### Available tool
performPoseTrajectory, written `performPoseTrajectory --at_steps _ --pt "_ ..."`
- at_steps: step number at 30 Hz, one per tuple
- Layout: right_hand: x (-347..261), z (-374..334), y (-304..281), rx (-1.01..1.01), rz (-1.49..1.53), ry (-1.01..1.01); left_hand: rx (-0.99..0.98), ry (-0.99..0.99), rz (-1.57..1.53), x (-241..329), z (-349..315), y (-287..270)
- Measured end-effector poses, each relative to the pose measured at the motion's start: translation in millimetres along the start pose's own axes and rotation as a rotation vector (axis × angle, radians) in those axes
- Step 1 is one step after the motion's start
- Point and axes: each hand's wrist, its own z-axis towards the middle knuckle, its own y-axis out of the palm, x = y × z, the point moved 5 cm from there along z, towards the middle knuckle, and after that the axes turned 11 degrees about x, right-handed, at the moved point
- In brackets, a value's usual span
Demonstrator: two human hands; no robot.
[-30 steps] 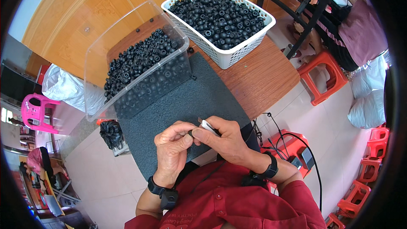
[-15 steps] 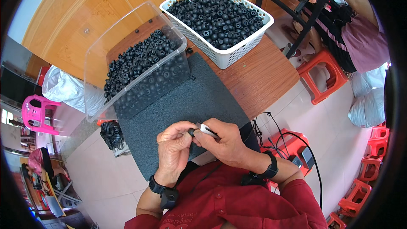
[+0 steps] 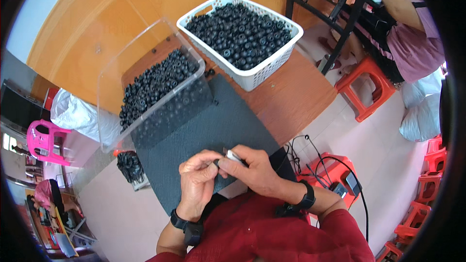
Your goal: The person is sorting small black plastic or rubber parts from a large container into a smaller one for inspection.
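On the dark grey mat (image 3: 213, 131), which I take as my landmark, everything else falls into place from left to right. Off the mat's left edge, down by the floor, I see a pink plastic chair (image 3: 41, 141) and a small dark heap of black parts (image 3: 128, 165) just beside the mat's lower left corner. Resting on the mat's upper left part is the clear plastic tub (image 3: 145, 82), tilted, with black ring-shaped parts lying along its lower side.

At the mat's near edge, the left hand (image 3: 196, 184) is curled shut, its fingertips pinching a small black piece that I cannot make out clearly. Touching it from the right, the right hand (image 3: 252, 170) is closed around a small silver tool (image 3: 234, 156), whose tip meets the piece held by the other hand. So the item being worked sits between the 2 hands, above the mat's near edge.

Beyond the mat's far right corner stands the white basket (image 3: 252, 70), heaped with the same black rings. Further right of the mat are an orange stool (image 3: 364, 87) and another person in a pink top (image 3: 412, 39) at a separate table.

My judgement on progress: 1 piece is in hand, the basket looks nearly full and the tub holds a fair share, so a great deal appears left, though I cannot tell which container holds finished pieces.
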Motion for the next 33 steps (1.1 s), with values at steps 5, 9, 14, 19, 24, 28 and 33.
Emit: performPoseTrajectory --at_steps 5,9,14,19,24,28,33 --pt "-4.0 -3.6 -8.2 0.019 0.009 0.013 0.003 -0.030 -0.020 11.4 2.0 10.6" --pt "12.5 -4.8 -23.9 0.071 -0.084 0.033 -0.007 0.038 0.199 45.5 16.6 33.1" --pt "17.2 -6.1 -35.6 0.094 -0.061 0.018 -0.063 0.227 0.456 99.1 60.2 88.5" --pt "25.1 -4.2 -41.4 0.102 -0.006 0.062 -0.028 0.240 0.596 120.5 149.6 125.1" --pt "23.1 -6.5 -37.7 0.088 -0.006 0.025 0.080 0.316 0.619 142.7 195.5 138.2" --pt "28.2 -5.5 -39.0 0.091 0.017 0.037 0.114 0.380 0.776 146.9 206.7 116.5" --pt "21.2 -3.1 -37.9 0.128 0.004 -0.025 0.029 0.312 1.060 167.3 192.8 62.9"
